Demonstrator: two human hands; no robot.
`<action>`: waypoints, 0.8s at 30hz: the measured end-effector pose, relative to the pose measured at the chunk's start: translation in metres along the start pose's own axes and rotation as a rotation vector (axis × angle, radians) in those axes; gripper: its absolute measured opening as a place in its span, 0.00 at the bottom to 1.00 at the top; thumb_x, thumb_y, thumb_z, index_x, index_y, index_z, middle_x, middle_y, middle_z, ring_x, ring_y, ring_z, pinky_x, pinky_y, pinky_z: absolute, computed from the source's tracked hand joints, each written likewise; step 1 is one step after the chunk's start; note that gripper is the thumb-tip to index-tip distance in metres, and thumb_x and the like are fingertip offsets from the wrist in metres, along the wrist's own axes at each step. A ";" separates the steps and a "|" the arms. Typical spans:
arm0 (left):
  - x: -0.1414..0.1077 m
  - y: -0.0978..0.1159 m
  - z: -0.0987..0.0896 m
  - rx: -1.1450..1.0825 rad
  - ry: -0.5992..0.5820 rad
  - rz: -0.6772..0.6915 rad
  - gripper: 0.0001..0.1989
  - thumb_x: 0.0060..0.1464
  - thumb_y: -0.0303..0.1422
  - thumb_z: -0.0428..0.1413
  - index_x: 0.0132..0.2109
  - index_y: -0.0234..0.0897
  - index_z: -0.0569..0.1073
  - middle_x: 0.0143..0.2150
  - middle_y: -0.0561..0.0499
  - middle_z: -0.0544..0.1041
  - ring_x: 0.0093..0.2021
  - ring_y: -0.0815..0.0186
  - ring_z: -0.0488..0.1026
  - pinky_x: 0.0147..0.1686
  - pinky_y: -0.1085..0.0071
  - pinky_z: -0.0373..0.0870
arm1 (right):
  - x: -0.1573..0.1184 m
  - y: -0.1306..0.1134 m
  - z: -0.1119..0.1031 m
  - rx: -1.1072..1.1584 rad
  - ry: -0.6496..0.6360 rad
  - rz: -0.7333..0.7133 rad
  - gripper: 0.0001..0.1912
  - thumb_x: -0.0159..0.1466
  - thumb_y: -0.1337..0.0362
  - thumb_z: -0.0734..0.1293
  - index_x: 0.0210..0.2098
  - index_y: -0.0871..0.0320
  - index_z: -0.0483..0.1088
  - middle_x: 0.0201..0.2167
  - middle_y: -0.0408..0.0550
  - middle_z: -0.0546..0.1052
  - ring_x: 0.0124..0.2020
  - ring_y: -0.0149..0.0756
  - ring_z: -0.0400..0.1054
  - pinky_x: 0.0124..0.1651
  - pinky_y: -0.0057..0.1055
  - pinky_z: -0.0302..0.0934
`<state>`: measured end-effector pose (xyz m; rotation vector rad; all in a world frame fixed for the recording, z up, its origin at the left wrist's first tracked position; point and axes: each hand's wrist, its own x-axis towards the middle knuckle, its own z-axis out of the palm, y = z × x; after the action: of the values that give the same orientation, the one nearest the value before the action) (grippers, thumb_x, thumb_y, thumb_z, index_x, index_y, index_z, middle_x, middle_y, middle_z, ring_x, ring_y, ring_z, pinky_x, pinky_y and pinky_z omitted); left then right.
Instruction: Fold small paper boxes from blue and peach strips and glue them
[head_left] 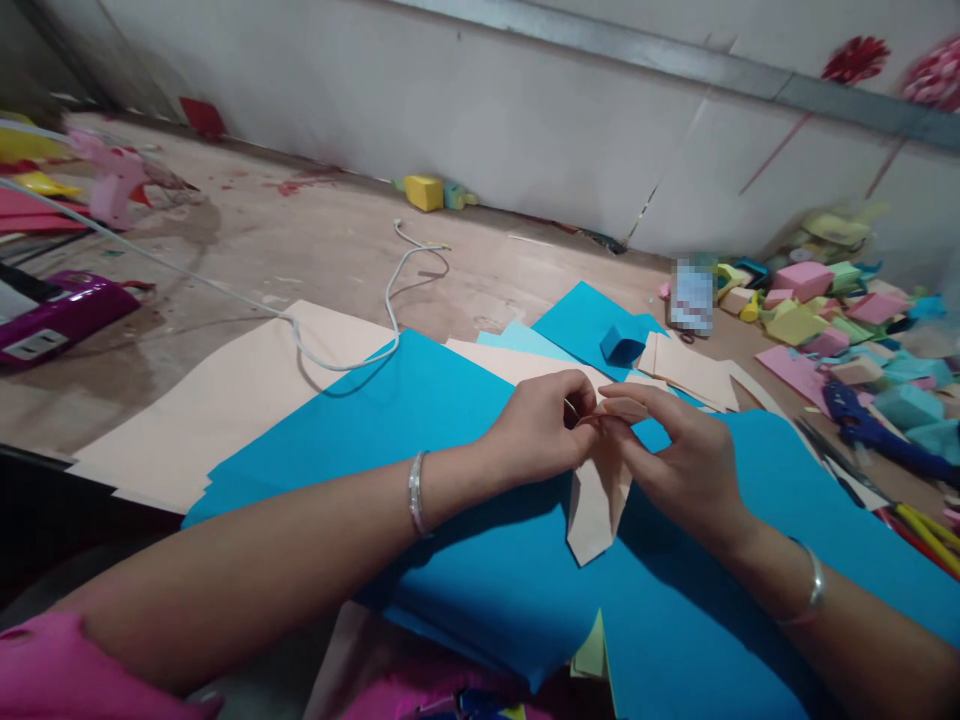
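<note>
A folded peach paper strip hangs from my fingertips, its pointed lower end above a blue paper sheet. My left hand pinches the strip's upper part between thumb and curled fingers. From the other side, my right hand grips a folded flap at the top with thumb and forefinger. Both hands nearly meet there, and the fingers hide part of the fold. Just beyond them lie a small folded blue paper piece and some cut peach paper pieces.
Peach sheets lie at left under a white cable. A pink glue gun and purple power strip stand far left. At right are a heap of coloured paper boxes, a blue glue gun and scissors.
</note>
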<state>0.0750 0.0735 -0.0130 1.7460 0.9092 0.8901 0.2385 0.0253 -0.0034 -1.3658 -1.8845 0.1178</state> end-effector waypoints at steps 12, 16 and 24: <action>0.005 -0.002 -0.006 -0.018 0.054 -0.077 0.10 0.48 0.17 0.52 0.31 0.35 0.72 0.31 0.54 0.76 0.29 0.72 0.73 0.30 0.76 0.68 | 0.009 0.011 -0.003 0.002 -0.130 0.047 0.09 0.63 0.70 0.64 0.36 0.54 0.76 0.42 0.47 0.82 0.40 0.40 0.76 0.35 0.31 0.66; 0.006 -0.004 -0.005 0.047 0.049 -0.091 0.13 0.47 0.16 0.50 0.30 0.35 0.76 0.31 0.53 0.79 0.30 0.70 0.75 0.32 0.75 0.70 | 0.009 0.012 -0.002 0.041 -0.102 0.078 0.13 0.62 0.70 0.64 0.44 0.55 0.76 0.45 0.49 0.81 0.39 0.39 0.76 0.37 0.32 0.68; 0.006 0.001 -0.007 0.111 0.072 -0.090 0.12 0.48 0.19 0.55 0.32 0.36 0.80 0.36 0.50 0.83 0.37 0.65 0.79 0.38 0.70 0.75 | 0.007 0.009 -0.002 0.092 -0.064 0.068 0.08 0.66 0.65 0.64 0.39 0.53 0.76 0.39 0.47 0.81 0.39 0.38 0.76 0.39 0.33 0.68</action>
<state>0.0718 0.0819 -0.0091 1.7613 1.0938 0.8628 0.2458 0.0346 -0.0029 -1.3785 -1.8620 0.2819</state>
